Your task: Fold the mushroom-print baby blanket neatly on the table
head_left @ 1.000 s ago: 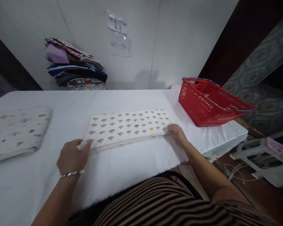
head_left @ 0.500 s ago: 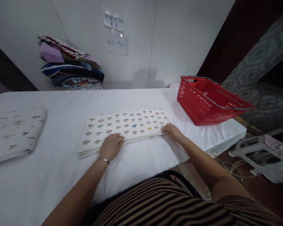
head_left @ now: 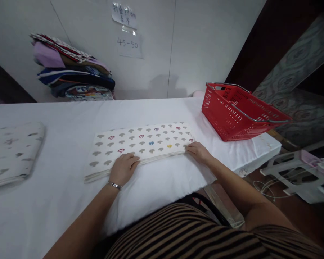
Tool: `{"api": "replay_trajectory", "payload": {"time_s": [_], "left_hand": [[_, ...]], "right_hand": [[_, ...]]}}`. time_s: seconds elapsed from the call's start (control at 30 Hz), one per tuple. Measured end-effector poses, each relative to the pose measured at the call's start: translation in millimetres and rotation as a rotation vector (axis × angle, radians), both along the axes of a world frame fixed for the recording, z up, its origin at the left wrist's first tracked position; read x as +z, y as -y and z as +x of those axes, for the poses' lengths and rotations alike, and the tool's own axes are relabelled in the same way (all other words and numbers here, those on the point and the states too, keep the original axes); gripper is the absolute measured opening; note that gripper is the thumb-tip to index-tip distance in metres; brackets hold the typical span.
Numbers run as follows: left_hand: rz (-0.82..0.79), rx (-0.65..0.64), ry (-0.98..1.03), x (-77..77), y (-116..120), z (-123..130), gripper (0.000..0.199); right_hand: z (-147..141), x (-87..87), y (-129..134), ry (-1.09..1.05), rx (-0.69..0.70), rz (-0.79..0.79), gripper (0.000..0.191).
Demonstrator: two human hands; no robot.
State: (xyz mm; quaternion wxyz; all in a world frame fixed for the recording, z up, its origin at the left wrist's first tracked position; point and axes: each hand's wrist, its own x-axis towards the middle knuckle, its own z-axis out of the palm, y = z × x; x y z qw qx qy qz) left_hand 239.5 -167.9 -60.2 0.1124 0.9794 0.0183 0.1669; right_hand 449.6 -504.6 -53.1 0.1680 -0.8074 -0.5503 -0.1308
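Note:
A white cloth [head_left: 135, 144], printed with grey and coloured mushrooms, lies folded into a long flat strip in the middle of the table. My left hand [head_left: 124, 167] grips its near edge left of centre, fingers bent over the top and thumb towards the front. At the near right corner, my right hand [head_left: 199, 152] pinches the same edge. Layers of the fold show along the front. Part of that edge is hidden under my fingers.
Another folded printed cloth [head_left: 13, 154] lies at the left on the white-covered table [head_left: 62, 201]. A red basket [head_left: 232, 118] stands at the back right. Behind the table is a stack of folded fabrics [head_left: 75, 77]. A pale plastic stool [head_left: 299, 176] is to the right.
The view has shifted slightly, so most things sit a little further left and higher. Both hands keep their hold on the cloth's near edge, and its fold looks the same.

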Motion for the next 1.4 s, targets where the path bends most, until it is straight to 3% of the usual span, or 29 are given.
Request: {"api": "replay_trajectory", "payload": {"time_s": [0.3,0.57,1.4], "left_hand": [[0.014,0.005,-0.004,-1.3,-0.4,-0.8,0.035],[-0.001,0.010,0.017,-1.1,0.9,-3.1,0.035],[-0.003,0.013,0.007,0.8,2.6,-4.4,0.034]], "right_hand": [[4.5,10.3,-8.8,-0.033,0.034,-0.046,0.024],[-0.4,2.2,-1.1,0.089,0.002,-0.022,0.027],[8.9,3.3,-1.5,0.041,0.013,-0.079,0.028]]}}
